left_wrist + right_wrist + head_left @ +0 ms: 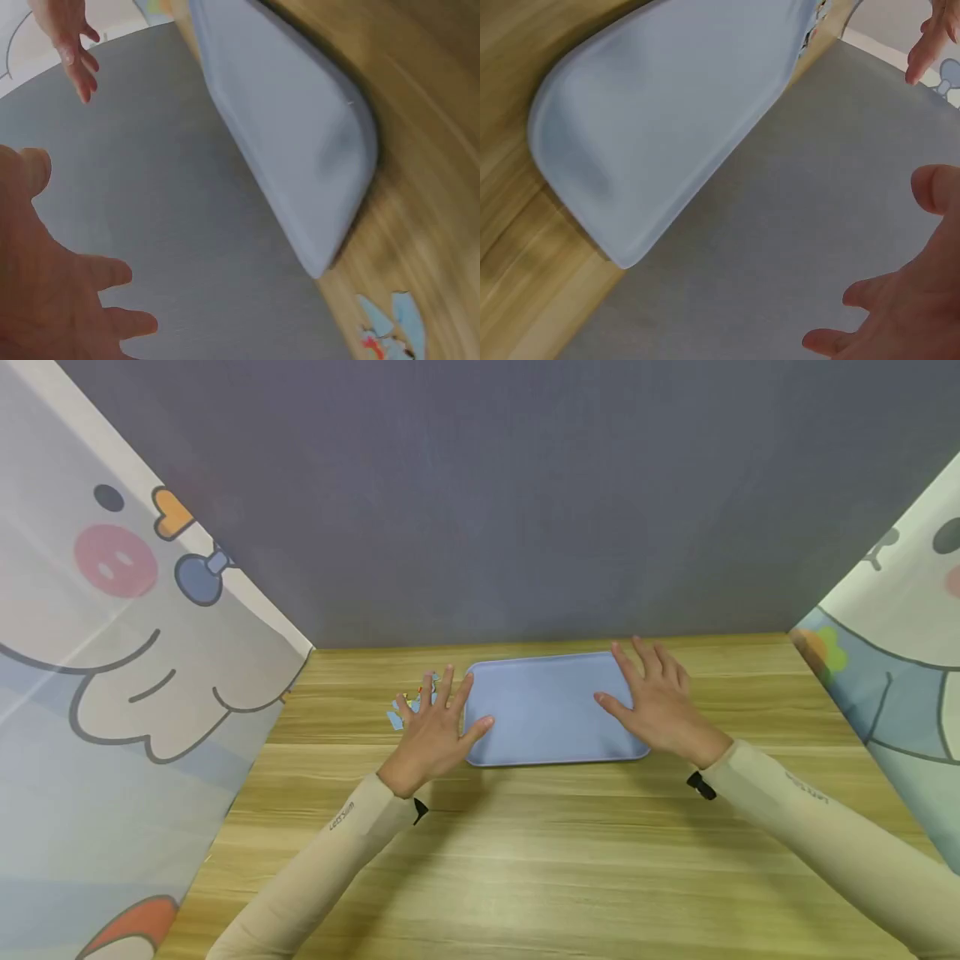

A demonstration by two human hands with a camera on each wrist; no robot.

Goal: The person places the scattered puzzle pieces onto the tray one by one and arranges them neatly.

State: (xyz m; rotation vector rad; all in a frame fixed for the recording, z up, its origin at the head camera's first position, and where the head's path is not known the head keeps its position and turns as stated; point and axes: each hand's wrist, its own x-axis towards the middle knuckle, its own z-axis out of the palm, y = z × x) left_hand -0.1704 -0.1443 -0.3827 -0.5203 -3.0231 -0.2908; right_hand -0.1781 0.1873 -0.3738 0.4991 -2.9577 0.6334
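Observation:
A pale blue rectangular tray with a low rim lies on the wooden table, and nothing is seen on it. Over its left end my left hand hovers with fingers spread, holding nothing. My right hand is likewise spread and without a hold, above the tray's right end. Both wrist views show the hands apart from the tray. Left of the tray lie several small, flat, light-blue pieces with coloured prints; my left fingers partly cover them in the head view.
A dark grey panel rises behind the wooden table. Cartoon-printed sheets flank it, the left sheet and the right sheet. Bare wood stretches in front of the tray.

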